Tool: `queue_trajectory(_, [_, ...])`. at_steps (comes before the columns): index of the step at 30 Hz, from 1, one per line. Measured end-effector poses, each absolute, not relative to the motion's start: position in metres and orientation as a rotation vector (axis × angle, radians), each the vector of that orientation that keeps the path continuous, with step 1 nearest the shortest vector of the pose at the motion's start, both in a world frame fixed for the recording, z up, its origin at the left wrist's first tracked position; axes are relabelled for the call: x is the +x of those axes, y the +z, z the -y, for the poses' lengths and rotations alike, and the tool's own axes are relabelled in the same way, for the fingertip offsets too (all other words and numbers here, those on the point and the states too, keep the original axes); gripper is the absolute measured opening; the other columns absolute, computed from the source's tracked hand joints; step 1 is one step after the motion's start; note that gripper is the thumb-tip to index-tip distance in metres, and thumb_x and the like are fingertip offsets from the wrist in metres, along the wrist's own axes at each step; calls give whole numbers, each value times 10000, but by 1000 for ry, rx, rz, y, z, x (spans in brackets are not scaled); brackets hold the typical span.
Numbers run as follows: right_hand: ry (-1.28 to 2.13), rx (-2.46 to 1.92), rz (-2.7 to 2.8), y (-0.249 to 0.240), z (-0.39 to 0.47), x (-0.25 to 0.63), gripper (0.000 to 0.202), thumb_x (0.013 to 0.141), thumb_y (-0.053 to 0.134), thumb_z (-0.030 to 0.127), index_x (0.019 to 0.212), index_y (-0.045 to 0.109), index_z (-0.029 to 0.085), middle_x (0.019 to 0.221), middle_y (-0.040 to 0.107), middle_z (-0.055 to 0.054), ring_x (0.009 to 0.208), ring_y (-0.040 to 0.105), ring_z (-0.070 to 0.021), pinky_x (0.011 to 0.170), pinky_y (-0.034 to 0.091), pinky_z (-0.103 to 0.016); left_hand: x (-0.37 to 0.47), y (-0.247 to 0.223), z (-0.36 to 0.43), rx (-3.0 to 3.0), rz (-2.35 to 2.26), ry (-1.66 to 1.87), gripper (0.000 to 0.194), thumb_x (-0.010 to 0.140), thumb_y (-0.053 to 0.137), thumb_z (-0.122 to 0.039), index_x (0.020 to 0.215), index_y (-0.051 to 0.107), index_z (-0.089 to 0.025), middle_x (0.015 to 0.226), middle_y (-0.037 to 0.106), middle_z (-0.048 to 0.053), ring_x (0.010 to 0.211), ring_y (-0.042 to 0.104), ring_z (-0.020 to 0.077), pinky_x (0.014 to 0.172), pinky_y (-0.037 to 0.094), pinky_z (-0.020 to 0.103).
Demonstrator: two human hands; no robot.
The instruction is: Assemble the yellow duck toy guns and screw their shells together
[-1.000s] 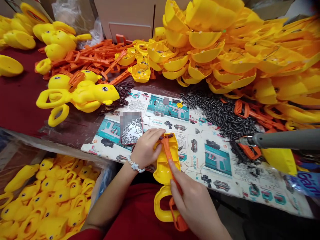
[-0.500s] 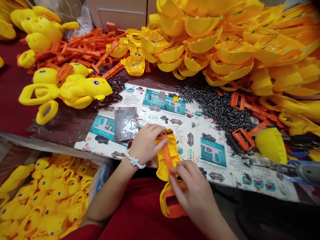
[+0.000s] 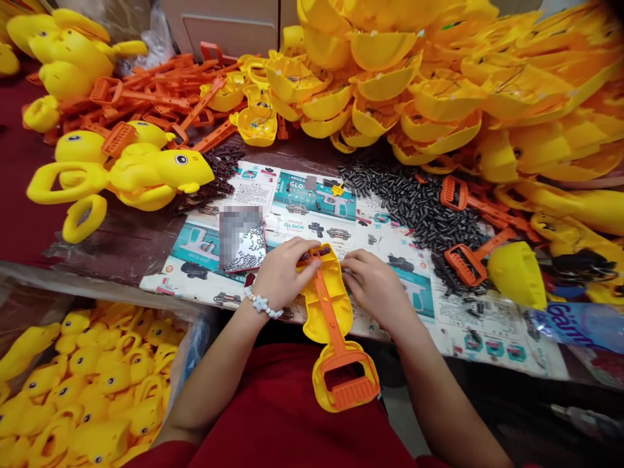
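Note:
My left hand is closed on the upper end of a yellow toy shell half, whose hollow side faces up. Inside the shell lies an orange rod with a loop handle, its ribbed grip resting over the shell's own yellow loop near my lap. Small dark brown parts sit at the shell's top end, partly covered by my left fingers. Just right of the shell is my right hand, fingers loosely bent and apart, with nothing visible in them; whether a fingertip touches the shell's edge is unclear.
A tray of small silver screws lies on the printed sheet. Black cylindrical pieces are heaped to the right. Yellow shells and orange handles pile up behind. Finished-looking yellow toys lie left; a box of toys stands below.
My right hand has left the orange handle and moved up to the shell's right side, uncovering the handle. My left hand keeps its hold. The view has shifted slightly.

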State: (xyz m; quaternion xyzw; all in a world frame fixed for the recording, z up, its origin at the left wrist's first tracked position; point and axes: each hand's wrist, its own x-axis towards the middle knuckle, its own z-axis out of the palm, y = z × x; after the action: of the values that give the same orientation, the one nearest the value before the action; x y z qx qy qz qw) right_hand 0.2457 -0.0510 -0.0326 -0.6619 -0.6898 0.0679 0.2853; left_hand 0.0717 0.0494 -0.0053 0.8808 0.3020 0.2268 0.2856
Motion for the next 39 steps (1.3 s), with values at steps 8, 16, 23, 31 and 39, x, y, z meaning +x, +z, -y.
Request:
queue_trajectory(8, [64, -1687, 1736, -12, 66, 235, 66, 911, 491, 162, 898, 554, 178, 800, 642, -23, 701, 596, -141, 643, 448, -250, 73, -7, -46, 2358, -841, 605, 225, 888, 547, -211, 1098, 606, -153, 1042, 670, 75, 978, 633, 205, 861, 516, 364])
queue_trajectory(16, [167, -1534, 1839, -7, 64, 210, 70, 875, 533, 107, 871, 564, 170, 788, 621, -15, 733, 587, -138, 678, 463, -248, 74, -5, -43, 2350, -885, 596, 220, 877, 560, -188, 1086, 610, -139, 1043, 668, 75, 983, 628, 210, 872, 513, 359])
queue_trajectory(23, [80, -1645, 1797, 5, 66, 204, 82, 853, 515, 121, 793, 551, 164, 717, 606, -4, 641, 576, -131, 609, 436, -246, 73, -5, -38, 2383, -887, 577, 216, 898, 527, -200, 1100, 593, -164, 1057, 664, 69, 997, 630, 204, 888, 515, 354])
queue_trajectory(31, [73, -1727, 1735, 5, 62, 201, 87, 854, 522, 118, 793, 573, 154, 725, 626, 2, 643, 594, -127, 629, 426, -242, 75, -4, -32, 2361, -965, 586, 235, 878, 537, -158, 1104, 600, -154, 1044, 666, 72, 970, 630, 214, 855, 528, 365])
queue_trajectory(39, [105, -1719, 1697, 6, 57, 197, 91, 861, 525, 139, 799, 582, 172, 741, 654, 10, 647, 615, -122, 620, 446, -232, 74, -4, -28, 2335, -992, 585, 253, 900, 484, -153, 1131, 584, -131, 1087, 649, 92, 1030, 605, 225, 918, 509, 389])
